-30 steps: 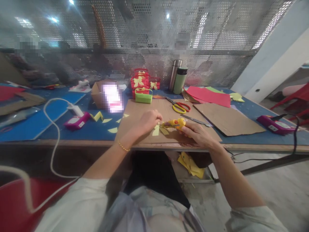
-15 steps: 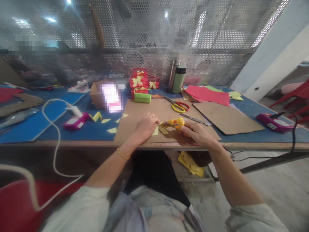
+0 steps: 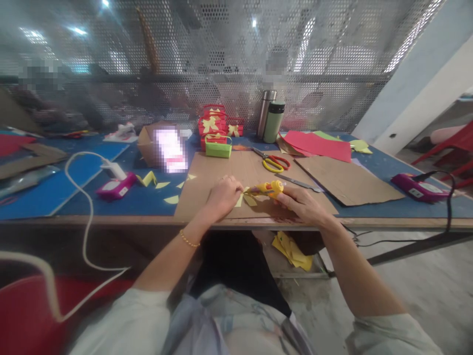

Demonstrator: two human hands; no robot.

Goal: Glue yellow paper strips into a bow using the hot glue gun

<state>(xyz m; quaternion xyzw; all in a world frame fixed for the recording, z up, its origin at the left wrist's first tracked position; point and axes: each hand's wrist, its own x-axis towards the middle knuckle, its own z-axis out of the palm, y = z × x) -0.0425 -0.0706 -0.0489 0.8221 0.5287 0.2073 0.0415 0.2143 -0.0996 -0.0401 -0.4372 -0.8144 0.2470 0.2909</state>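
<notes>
Left hand (image 3: 224, 195) has slid slightly nearer the desk (image 3: 148, 207) edge, fingers curled at yellow paper pieces (image 3: 240, 201) on the cardboard sheet (image 3: 195, 197), can't tell if pinching; right hand (image 3: 302, 202) is wrapped round a yellow glue gun (image 3: 269, 189), so gluing, I reckon; next move wants a steady nozzle (image 3: 247, 192).

Head view, looking forward, down onto workbench (image 3: 142, 205).

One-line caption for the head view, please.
Over a cardboard sheet, the right hand holds a yellow tool, its tip at cut yellow paper beside the left hand.
</notes>
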